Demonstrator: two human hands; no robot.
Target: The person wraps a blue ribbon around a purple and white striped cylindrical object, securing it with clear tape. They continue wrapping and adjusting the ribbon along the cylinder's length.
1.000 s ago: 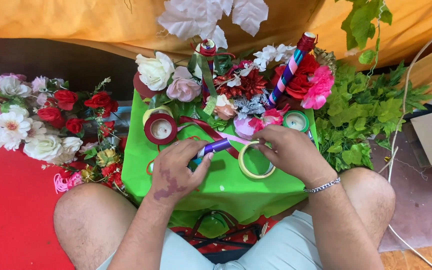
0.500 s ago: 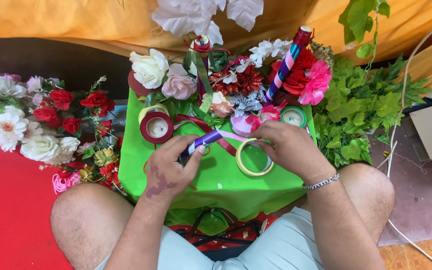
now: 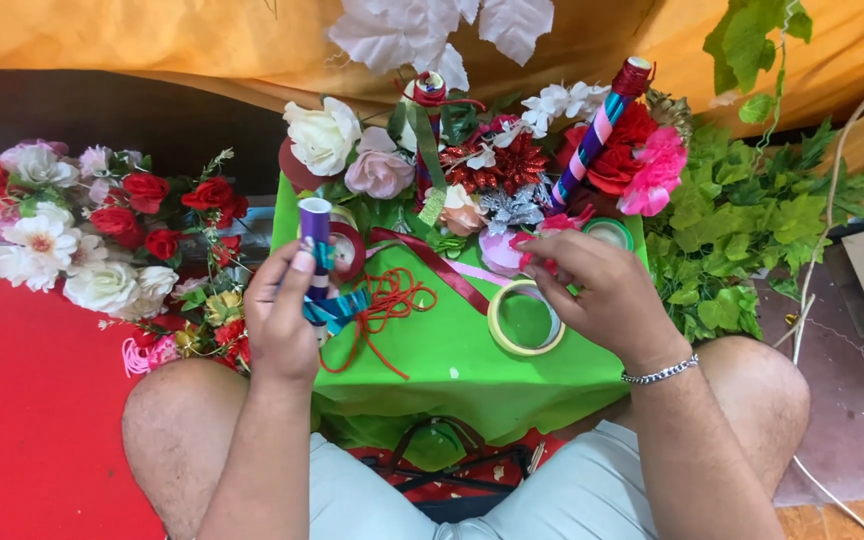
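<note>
Purple tube (image 3: 315, 232), a short stick wrapped in shiny purple ribbon, held upright in the left hand (image 3: 282, 318) above the left part of a bright green tabletop (image 3: 452, 370). Left fingers (image 3: 299, 275) clenched around the tube's lower half, with a strip of teal ribbon (image 3: 337, 308) trailing from the grip, possibly pinned under the thumb, though that part is hard to make out. Likely light and stiff, a rigid core under a slick wrap that could slip or unwind; best gripped around the middle or lower end, as here, pressing the loose ribbon end flat against it.

Right hand (image 3: 592, 290) over the right part of the tabletop, fingertips pinched together on something small and pink (image 3: 537, 258), too small to identify. Just beneath that hand, a yellow tape roll (image 3: 525, 322) lying flat. A tangle of red cord (image 3: 387, 300) and a dark red ribbon (image 3: 442, 262) between the two hands. A silver bracelet (image 3: 660, 374) on the right wrist.

Behind the tabletop, a dense bank of artificial flowers (image 3: 482, 160) in white, pink and red, and a second stick striped in pink and blue (image 3: 592, 135) leaning among them. More artificial flowers (image 3: 82, 230) on the left, on a red mat (image 3: 22, 400). Green artificial leaves (image 3: 752, 230) on the right. Bare knees at either side, seated cross-legged.
</note>
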